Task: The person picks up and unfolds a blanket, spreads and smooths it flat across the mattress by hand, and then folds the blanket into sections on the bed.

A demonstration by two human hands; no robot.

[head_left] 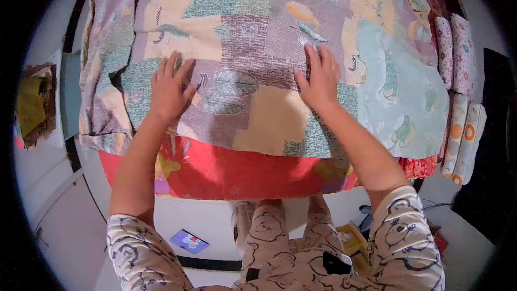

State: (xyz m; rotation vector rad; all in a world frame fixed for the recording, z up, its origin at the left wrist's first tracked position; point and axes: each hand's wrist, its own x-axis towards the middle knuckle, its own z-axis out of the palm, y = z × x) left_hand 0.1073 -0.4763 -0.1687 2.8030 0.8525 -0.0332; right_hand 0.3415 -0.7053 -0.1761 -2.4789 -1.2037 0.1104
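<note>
A patchwork-patterned cloth in purple, cream and green lies spread over a bed with a red cover showing at its front edge. My left hand rests on the cloth, palm down with fingers spread, just left of a leaf print. Flat on the same cloth, my right hand has its fingers apart, below a feather-like print. Neither hand holds anything. To the right of my right hand, a pale green cloth with printed figures lies on top. Long folds run down the patchwork cloth's left side.
Rolled or folded floral bundles and white bundles with orange circles stand along the right side. A purple card-like item lies on the floor, lower left. A box with brownish contents is at far left; a yellow crate is near my legs.
</note>
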